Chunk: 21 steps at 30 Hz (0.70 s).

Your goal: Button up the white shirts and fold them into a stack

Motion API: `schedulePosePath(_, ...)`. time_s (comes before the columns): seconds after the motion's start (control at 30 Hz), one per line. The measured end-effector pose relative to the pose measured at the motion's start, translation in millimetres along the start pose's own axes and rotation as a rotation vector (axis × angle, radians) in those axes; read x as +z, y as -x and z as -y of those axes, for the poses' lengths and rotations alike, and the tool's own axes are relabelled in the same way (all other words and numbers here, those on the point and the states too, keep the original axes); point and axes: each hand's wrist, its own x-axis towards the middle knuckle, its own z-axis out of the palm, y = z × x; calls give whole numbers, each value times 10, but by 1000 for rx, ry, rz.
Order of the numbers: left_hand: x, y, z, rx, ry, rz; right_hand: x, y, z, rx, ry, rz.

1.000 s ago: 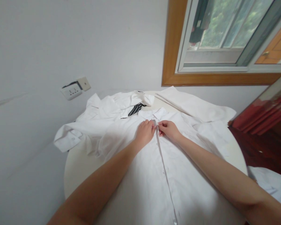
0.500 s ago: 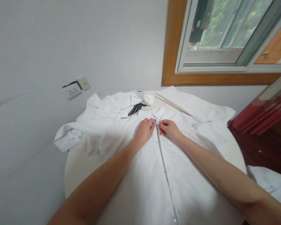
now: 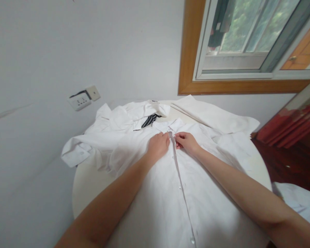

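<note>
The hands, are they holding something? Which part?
The right hand pinches the white shirt by its front edge below the collar; the left hand touches it, grip unclear.

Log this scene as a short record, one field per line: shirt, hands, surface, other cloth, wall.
White shirt: spread front up, collar at the far end
Front opening: gap showing between the hands, small buttons along it
Left hand: on the shirt beside the opening; grip unclear
Right hand: pinching the front edge opposite
Surface: pale rounded table
Other cloth: crumpled white garment far left, striped dark fabric beside it; folded white cloth far right
Wall: socket, wood-framed window
</note>
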Motion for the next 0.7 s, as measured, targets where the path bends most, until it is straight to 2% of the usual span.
schedulePosePath(0.27,10,-42,65,5,155,-41,-11,21,18,-19,17,17)
schedulePosePath(0.5,96,-96,56,-103,300,-97,29,2,12,-64,7,-5)
schedulePosePath(0.7,113,-120,52,-149,378,-73,44,-14,-87,-86,74,-14)
